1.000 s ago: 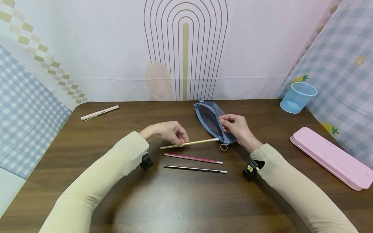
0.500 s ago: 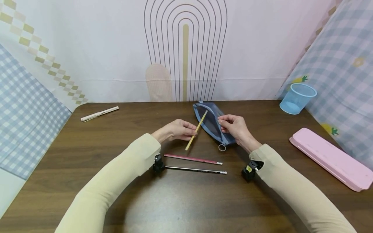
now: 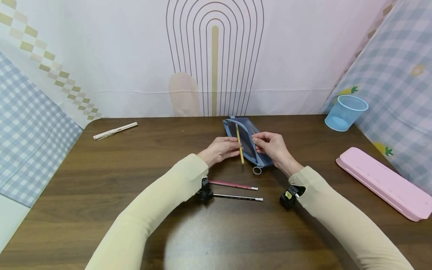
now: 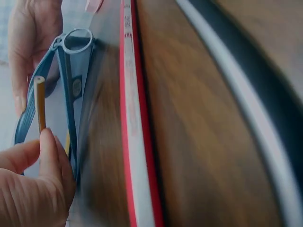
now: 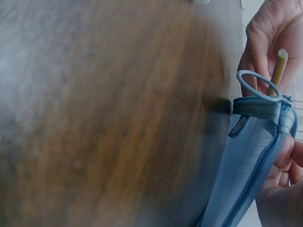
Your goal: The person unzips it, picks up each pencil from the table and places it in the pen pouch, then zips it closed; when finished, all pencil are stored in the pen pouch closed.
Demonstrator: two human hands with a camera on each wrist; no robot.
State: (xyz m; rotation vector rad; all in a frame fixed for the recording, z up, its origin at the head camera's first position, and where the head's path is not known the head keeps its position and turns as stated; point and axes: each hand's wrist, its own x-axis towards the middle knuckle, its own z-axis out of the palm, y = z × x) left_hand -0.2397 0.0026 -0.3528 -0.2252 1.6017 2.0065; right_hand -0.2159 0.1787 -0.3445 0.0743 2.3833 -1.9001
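My left hand [image 3: 222, 150] pinches a yellow pencil [image 3: 240, 148] between thumb and fingers at the mouth of a blue zippered pencil pouch [image 3: 246, 131]. The pencil's far end reaches into the opening, while its bare near end sticks out toward me, as the left wrist view also shows. On the other side, my right hand [image 3: 272, 148] pinches the pouch's zipper edge and holds the mouth apart. A ring pull [image 3: 257, 170] hangs from the pouch's near corner. Closer to me lie a red pencil [image 3: 236, 185] and a black pencil [image 3: 236, 197], both partly hidden by the left wrist camera.
A white pen [image 3: 115, 131] lies at the back left of the wooden table [image 3: 101, 195]. To the right are a pink pencil case [image 3: 384, 182] and, behind it, a tilted light-blue mesh cup [image 3: 345, 113]. Patterned cloth [image 3: 135, 56] hangs along the back.
My left hand has moved right and lifted the yellow pencil from near the table, swinging it from crosswise to pointing away, into the pouch mouth. My right hand has stayed on the pouch edge.
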